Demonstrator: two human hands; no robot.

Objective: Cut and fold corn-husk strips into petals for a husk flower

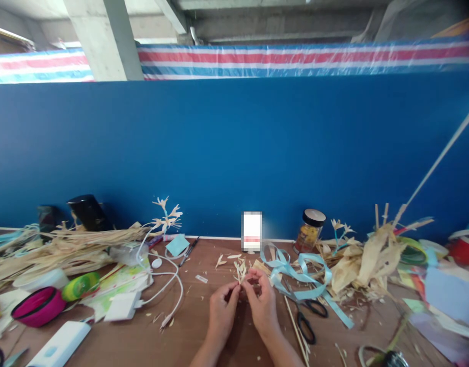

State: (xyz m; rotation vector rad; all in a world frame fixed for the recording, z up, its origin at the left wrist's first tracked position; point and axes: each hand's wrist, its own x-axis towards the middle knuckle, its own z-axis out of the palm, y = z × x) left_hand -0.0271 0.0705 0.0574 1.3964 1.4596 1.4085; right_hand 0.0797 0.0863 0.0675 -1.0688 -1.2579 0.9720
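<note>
Above the brown table, my left hand (pixel 222 306) and my right hand (pixel 263 302) meet at the fingertips. Both pinch the base of a small husk flower (pixel 240 268), whose thin pale strips fan upward. Its lower end is hidden by my fingers. Loose husk bits (pixel 220 261) lie just beyond. To the right of my right hand is a curled light blue ribbon (pixel 295 275). Black-handled scissors (pixel 306 326) rest beside thin sticks (pixel 295 326) close to my right forearm.
Dried husks (pixel 66 250) pile up at left, near a white charger (pixel 121 306) with its cable and a pink pouch (pixel 39 306). A jar (pixel 309 230) stands by the blue partition (pixel 234 153). More husks (pixel 375 260) and paper sheets (pixel 448 290) lie right.
</note>
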